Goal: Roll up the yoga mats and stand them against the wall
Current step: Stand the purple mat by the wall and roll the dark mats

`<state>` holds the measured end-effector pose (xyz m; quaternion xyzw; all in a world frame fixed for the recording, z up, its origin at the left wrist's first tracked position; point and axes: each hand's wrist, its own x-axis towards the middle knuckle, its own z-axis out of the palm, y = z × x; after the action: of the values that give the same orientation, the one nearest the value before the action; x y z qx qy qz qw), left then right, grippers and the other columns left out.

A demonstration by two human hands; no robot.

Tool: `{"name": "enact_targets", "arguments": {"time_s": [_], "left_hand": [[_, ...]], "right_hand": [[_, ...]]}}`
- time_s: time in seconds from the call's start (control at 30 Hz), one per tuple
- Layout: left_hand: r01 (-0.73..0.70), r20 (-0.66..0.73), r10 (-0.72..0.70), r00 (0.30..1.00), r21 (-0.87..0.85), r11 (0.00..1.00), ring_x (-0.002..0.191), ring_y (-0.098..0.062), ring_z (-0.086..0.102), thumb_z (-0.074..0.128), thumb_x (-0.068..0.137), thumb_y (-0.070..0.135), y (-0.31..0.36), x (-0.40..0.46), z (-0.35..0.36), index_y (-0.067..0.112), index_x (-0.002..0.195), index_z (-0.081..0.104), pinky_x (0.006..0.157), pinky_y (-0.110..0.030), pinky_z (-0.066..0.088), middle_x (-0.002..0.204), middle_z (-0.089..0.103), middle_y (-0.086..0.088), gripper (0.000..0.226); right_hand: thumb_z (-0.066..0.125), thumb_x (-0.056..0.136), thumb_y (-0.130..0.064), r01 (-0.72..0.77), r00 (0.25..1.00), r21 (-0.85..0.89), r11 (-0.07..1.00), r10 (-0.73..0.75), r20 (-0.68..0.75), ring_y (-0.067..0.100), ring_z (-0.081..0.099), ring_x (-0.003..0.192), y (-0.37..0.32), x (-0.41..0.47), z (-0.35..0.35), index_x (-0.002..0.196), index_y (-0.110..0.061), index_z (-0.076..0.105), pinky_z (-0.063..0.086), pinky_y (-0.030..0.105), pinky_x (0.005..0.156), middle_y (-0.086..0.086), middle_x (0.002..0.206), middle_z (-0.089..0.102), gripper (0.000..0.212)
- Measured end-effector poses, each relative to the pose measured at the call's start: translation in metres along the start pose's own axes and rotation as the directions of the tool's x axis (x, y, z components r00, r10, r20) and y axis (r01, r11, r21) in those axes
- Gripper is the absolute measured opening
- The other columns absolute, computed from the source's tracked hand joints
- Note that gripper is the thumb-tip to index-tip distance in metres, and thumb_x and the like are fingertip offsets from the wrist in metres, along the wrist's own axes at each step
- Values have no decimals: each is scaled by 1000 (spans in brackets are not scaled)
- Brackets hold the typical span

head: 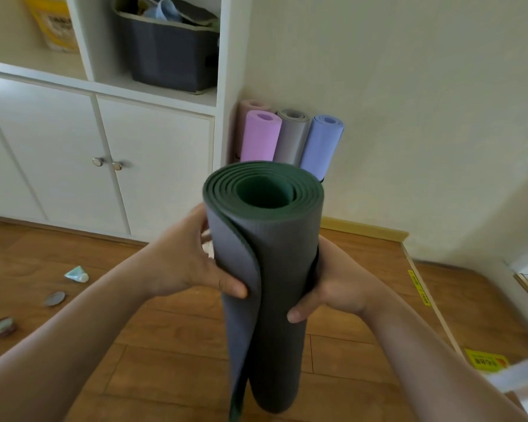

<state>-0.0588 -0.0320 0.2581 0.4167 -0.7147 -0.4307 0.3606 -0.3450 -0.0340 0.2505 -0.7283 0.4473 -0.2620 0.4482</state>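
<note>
A rolled dark grey yoga mat with a green inside point(279, 269) stands upright in the air in front of me. My left hand point(192, 260) grips its left side, thumb on the loose outer flap. My right hand point(333, 284) grips the right side from behind, thumb at the front. Several rolled mats stand in the corner against the wall beyond: a dusty pink one point(247, 117), a lilac one point(260, 137), a grey one point(293, 135) and a blue one point(322, 144).
A white cabinet point(104, 153) with doors and open shelves stands at the left, a dark storage bin point(168, 53) on its shelf. Small items lie on the wooden floor at the left point(55, 298). A yellow label point(486, 360) lies at the right by a floor strip.
</note>
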Motion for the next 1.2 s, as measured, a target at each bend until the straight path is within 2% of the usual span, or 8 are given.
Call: {"name": "enact_targets", "arguments": {"time_s": [0.07,0.17,0.3,0.47,0.53,0.67,0.87,1.2], "left_hand": [[-84,124,91,988,-65,994,130,-21,63,101,54,-1,2,-4,13,10,141,56,105,-35,54,135,69,-3,99],[-139,88,162,983,-219,966,131,-25,62,98,58,-9,4,-2,26,5,144,52,102,-32,55,137,68,-8,98],[-110,31,131,991,-372,922,130,-31,62,94,58,15,1,3,24,4,145,50,97,-38,58,137,66,-14,98],[-20,-12,16,1000,-461,887,124,-38,64,102,51,50,-6,2,26,4,142,52,90,-42,60,132,64,-20,114],[-5,-44,-19,999,-490,872,122,-37,64,102,47,54,-7,3,29,6,142,51,87,-41,61,131,63,-20,118],[-19,-79,-26,997,-514,858,117,-30,68,96,49,34,-10,6,38,11,137,56,82,-34,61,124,68,-11,99],[-8,-153,-85,985,-525,851,118,-33,67,93,51,32,-19,9,33,8,137,57,82,-36,62,127,66,-15,96],[46,-343,-280,897,-558,829,109,-20,72,97,41,34,-35,11,22,15,133,60,76,-27,63,121,71,-3,101]], "right_hand": [[102,42,-1,-30,999,-63,998,32,41,14,65,129,0,-2,0,140,-28,56,56,50,105,-10,131,73,111],[101,48,6,-62,996,-23,998,64,61,14,66,126,0,-5,-1,139,-25,57,58,48,101,-9,130,73,105],[92,58,8,-79,994,182,980,64,89,24,66,128,0,-11,-4,136,-17,61,56,50,103,4,130,74,88],[94,75,-36,-101,995,461,882,91,45,31,64,131,9,-17,-6,141,-10,63,52,47,107,11,137,70,77],[75,92,-50,-112,989,479,871,143,-28,26,68,121,4,-17,-4,142,-12,62,53,44,99,6,132,72,64],[53,109,-36,-106,944,477,873,240,-229,19,73,100,-4,-13,6,126,-18,70,56,40,86,1,114,78,31],[48,114,-20,-32,782,536,843,356,-512,28,80,92,-4,-3,-5,113,-12,68,66,44,76,3,96,82,22],[60,109,-21,-60,687,527,848,418,-594,30,80,90,2,-4,-37,113,-4,70,67,49,76,13,102,81,20]]}}
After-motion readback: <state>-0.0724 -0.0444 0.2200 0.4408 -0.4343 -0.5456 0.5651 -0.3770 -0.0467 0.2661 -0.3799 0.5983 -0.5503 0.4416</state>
